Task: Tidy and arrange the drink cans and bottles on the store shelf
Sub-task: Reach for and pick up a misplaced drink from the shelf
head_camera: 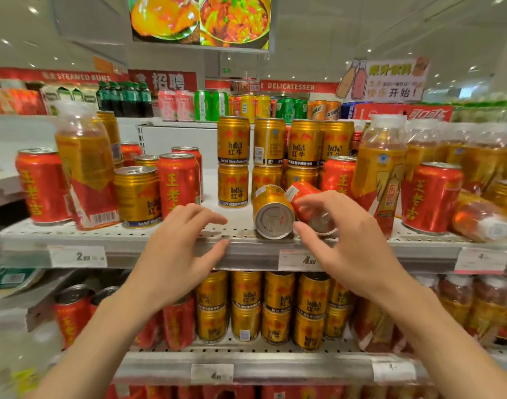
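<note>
A gold Red Bull can [272, 211] lies on its side near the front edge of the white shelf [166, 234], its end facing me. Beside it on the right a red can [302, 197] also lies tipped over. My right hand [344, 240] hovers in front of the red can with fingers spread, thumb near the gold can; whether it touches either can is unclear. My left hand [183, 246] is open over the shelf edge, left of the gold can, holding nothing. Stacked gold cans [233, 162] stand upright behind.
Upright red cans [177, 182] and a gold can [137, 195] stand left, with a tilted bottle [85, 165]. Another bottle [380, 171], a red can [429, 197] and a fallen bottle [481, 218] are on the right. Gold cans [275, 306] fill the shelf below.
</note>
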A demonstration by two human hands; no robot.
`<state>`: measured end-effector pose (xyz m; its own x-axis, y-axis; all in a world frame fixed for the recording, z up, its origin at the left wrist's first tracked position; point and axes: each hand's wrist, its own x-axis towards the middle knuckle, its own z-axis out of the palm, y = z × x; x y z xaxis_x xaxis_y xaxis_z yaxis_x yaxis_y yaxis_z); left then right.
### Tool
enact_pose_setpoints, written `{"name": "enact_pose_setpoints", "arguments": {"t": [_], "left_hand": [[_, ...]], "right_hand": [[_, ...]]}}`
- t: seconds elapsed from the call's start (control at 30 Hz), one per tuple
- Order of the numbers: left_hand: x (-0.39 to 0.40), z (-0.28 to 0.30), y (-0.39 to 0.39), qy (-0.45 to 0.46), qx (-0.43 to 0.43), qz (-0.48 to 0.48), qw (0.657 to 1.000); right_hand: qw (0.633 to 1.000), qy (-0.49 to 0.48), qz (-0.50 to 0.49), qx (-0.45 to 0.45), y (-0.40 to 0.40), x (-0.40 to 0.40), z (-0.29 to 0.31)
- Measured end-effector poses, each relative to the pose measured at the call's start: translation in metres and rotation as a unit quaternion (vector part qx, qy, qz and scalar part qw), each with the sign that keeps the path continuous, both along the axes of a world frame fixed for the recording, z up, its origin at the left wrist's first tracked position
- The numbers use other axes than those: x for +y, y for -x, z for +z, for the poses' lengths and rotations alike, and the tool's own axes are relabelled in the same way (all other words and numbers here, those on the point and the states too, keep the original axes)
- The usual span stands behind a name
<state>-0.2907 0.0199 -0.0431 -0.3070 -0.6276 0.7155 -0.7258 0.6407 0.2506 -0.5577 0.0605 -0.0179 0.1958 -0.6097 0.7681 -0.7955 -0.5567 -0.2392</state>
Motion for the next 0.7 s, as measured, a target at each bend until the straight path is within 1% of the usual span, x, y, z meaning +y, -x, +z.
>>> {"name": "enact_pose_setpoints", "arguments": {"t": [0.07,0.2,0.3,0.37,0.47,0.6,0.67,0.7], "left_hand": [[-0.009,0.000,-0.005,-0.018,-0.018,-0.010,1.000],[-0.020,-0.005,-0.005,-0.023,-0.012,-0.020,0.999],[-0.021,-0.009,-0.005,-0.011,-0.006,-0.010,1.000],[-0.022,-0.010,-0.005,-0.006,-0.001,-0.010,1.000],[-0.023,-0.011,-0.005,-0.006,0.006,-0.012,1.000],[-0.023,-0.013,-0.004,-0.003,0.012,-0.008,1.000],[-0.024,-0.013,-0.004,-0.003,0.013,-0.007,1.000],[-0.024,-0.013,-0.004,-0.003,0.013,-0.007,1.000]], "right_hand": [[0.998,0.007,-0.005,0.058,-0.003,-0.011,0.006],[0.983,0.004,-0.036,0.182,-0.010,-0.021,0.013],[0.971,0.005,-0.053,0.232,-0.015,-0.027,0.014],[0.971,0.008,-0.055,0.234,-0.017,-0.031,0.014],[0.976,0.011,-0.041,0.215,-0.017,-0.036,0.012],[0.979,0.059,-0.016,0.194,-0.016,-0.039,0.008],[0.984,0.071,-0.011,0.164,-0.014,-0.042,0.010],[0.988,0.061,-0.008,0.139,-0.014,-0.044,0.012]]}}
